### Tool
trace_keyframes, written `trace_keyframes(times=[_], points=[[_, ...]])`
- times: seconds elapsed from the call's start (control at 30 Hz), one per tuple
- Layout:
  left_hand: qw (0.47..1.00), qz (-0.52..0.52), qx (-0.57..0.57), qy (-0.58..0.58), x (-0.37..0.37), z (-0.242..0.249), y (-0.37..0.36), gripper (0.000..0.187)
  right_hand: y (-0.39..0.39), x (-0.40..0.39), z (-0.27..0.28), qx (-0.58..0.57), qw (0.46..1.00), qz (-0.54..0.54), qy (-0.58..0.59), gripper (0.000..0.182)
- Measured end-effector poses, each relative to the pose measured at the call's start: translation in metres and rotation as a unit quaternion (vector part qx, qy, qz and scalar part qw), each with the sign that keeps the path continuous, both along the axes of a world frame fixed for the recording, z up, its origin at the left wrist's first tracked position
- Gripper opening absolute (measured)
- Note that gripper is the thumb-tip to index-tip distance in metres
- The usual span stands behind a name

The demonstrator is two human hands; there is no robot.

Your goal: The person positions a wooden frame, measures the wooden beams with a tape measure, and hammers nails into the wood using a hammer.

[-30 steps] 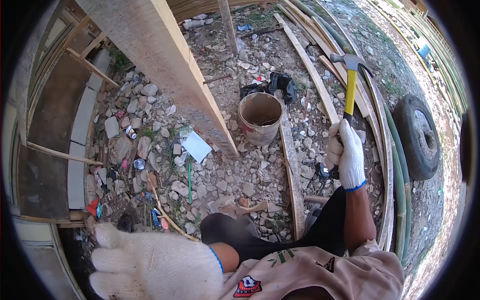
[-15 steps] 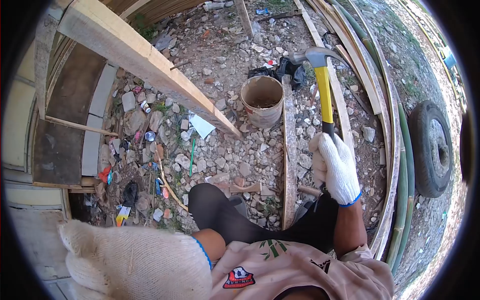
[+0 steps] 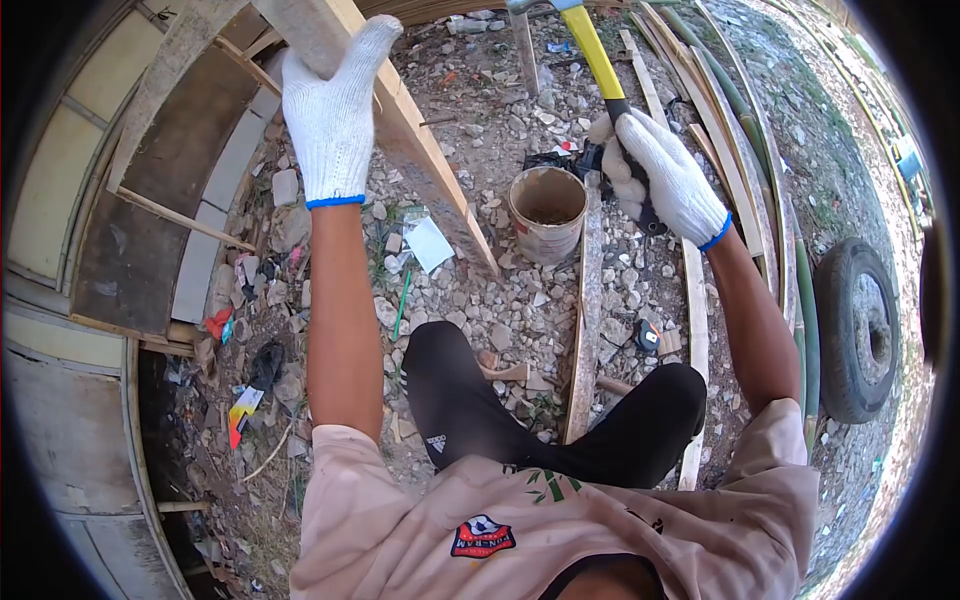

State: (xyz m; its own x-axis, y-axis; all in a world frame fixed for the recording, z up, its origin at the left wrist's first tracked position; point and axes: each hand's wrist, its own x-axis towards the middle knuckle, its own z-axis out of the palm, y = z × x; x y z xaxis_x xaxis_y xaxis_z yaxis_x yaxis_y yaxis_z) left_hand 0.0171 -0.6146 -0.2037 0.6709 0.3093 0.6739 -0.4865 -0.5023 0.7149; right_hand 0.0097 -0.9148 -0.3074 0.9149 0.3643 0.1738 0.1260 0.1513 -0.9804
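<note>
My right hand (image 3: 665,180), in a white knit glove, is wrapped round the black grip of a claw hammer (image 3: 592,55). The hammer's yellow shaft slants up and its steel head is partly cut off by the top edge. On the left, my gloved left hand (image 3: 335,125) holds a wooden beam (image 3: 425,150), thumb across one side and fingers on the other; the fingertips are hidden. This beam slopes down to the stony ground. A nail (image 3: 438,121) sticks out of its side, below my left hand.
Between my hands and knees stands a dirty bucket (image 3: 548,215), beside a long plank (image 3: 588,310) on rubble. A tape measure (image 3: 648,336) lies near my right knee. More boards (image 3: 735,150), bamboo poles (image 3: 806,340) and a tyre (image 3: 858,330) lie to the right. Wall panels (image 3: 75,430) stand left.
My left hand has gone from low near the camera up to the beam and taken hold of it. My right hand has raised the hammer upward. The view has shifted.
</note>
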Motion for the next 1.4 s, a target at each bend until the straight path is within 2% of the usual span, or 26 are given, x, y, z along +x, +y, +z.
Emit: trace_keyframes(times=[0.07,0.1,0.13,0.17,0.23,0.3,0.37,0.43,0.47,0.53,0.57,0.63,0.67,0.7,0.77,0.83,0.9,0.97,1.03,1.1,1.13,1.17,1.23,1.3,1.37,1.4], points=[[0.999,-0.023,-0.032,-0.036,0.013,-0.005,-0.008,0.055,-0.002,0.003,0.015,-0.041,0.992,0.08,0.085,0.037],[0.998,-0.021,-0.035,-0.037,0.015,-0.007,-0.011,0.055,-0.003,0.004,0.023,-0.044,0.992,0.081,0.084,0.037],[0.996,-0.04,-0.064,-0.045,0.017,-0.008,-0.013,0.053,-0.004,0.006,0.032,-0.211,0.971,0.112,-0.01,0.04],[0.993,-0.058,-0.092,-0.049,0.019,-0.01,-0.012,0.052,-0.004,0.006,0.035,-0.368,0.914,0.14,-0.101,0.044],[0.995,-0.017,-0.04,-0.093,0.028,-0.013,-0.008,0.048,-0.005,0.007,0.035,-0.389,0.907,0.141,-0.081,0.047],[0.985,-0.075,-0.13,-0.088,0.027,-0.014,-0.014,0.022,-0.006,0.008,0.036,-0.33,0.94,0.055,-0.071,0.048],[0.987,-0.064,-0.117,-0.094,0.026,-0.013,-0.015,0.025,0.002,0.009,0.025,-0.243,0.964,-0.087,-0.068,0.042],[0.988,-0.056,-0.102,-0.103,0.025,-0.012,-0.016,0.027,0.012,0.011,0.018,-0.295,0.902,-0.228,-0.217,0.033],[0.99,-0.046,-0.089,-0.099,0.024,-0.011,-0.017,0.027,0.01,0.007,0.019,-0.296,0.903,-0.228,-0.215,0.033],[0.992,-0.037,-0.075,-0.097,0.026,-0.01,-0.019,0.027,0.004,-0.003,0.035,-0.531,0.787,-0.035,-0.312,0.029],[0.991,-0.029,-0.092,-0.097,0.026,-0.01,-0.02,0.027,0.0,-0.001,0.041,-0.531,0.788,-0.034,-0.31,0.029],[0.989,-0.023,-0.107,-0.097,0.025,-0.008,-0.023,0.027,-0.006,0.01,0.054,-0.529,0.75,-0.065,-0.391,0.03],[0.988,-0.036,-0.114,-0.1,0.021,-0.008,-0.027,0.027,-0.005,0.018,0.06,-0.519,0.786,-0.079,-0.326,0.031],[0.986,-0.048,-0.122,-0.102,0.018,-0.008,-0.028,0.028,-0.002,0.023,0.056,-0.519,0.786,-0.077,-0.326,0.031],[0.988,-0.045,-0.116,-0.093,0.021,-0.008,-0.023,0.028,0.005,0.03,0.042,-0.363,0.861,-0.204,-0.293,0.033],[0.99,-0.042,-0.105,-0.087,0.022,-0.009,-0.021,0.029,0.005,0.017,0.036,-0.375,0.87,-0.185,-0.26,0.034],[0.986,-0.025,-0.13,-0.102,0.018,-0.009,-0.03,0.031,-0.004,0.013,0.041,-0.523,0.796,0.071,-0.297,0.034],[0.988,-0.033,-0.119,-0.088,0.015,-0.009,-0.029,0.032,-0.014,0.029,0.048,-0.57,0.758,0.006,-0.318,0.031],[0.988,-0.029,-0.12,-0.089,0.016,-0.009,-0.025,0.033,-0.008,0.031,0.049,-0.495,0.829,-0.062,-0.253,0.029],[0.989,-0.027,-0.12,-0.082,0.023,-0.008,-0.022,0.032,0.007,0.018,0.032,-0.425,0.859,-0.12,-0.258,0.029],[0.989,-0.027,-0.12,-0.085,0.023,-0.009,-0.021,0.032,0.011,0.006,0.034,-0.498,0.836,-0.062,-0.224,0.027],[0.988,-0.033,-0.128,-0.078,0.021,-0.01,-0.022,0.032,0.01,0.0,0.032,-0.566,0.772,0.012,-0.289,0.026],[0.988,-0.043,-0.13,-0.066,0.019,-0.011,-0.024,0.032,-0.002,0.017,0.041,-0.576,0.752,-0.004,-0.319,0.026],[0.986,-0.03,-0.131,-0.102,0.013,-0.009,-0.029,0.032,-0.005,0.03,0.044,-0.554,0.769,-0.004,-0.319,0.028],[0.987,-0.018,-0.12,-0.103,0.017,-0.01,-0.028,0.032,0.003,0.029,0.029,-0.406,0.868,-0.151,-0.242,0.03],[0.987,-0.017,-0.11,-0.112,0.019,-0.01,-0.029,0.031,0.01,0.018,0.021,-0.383,0.875,-0.167,-0.247,0.032]])
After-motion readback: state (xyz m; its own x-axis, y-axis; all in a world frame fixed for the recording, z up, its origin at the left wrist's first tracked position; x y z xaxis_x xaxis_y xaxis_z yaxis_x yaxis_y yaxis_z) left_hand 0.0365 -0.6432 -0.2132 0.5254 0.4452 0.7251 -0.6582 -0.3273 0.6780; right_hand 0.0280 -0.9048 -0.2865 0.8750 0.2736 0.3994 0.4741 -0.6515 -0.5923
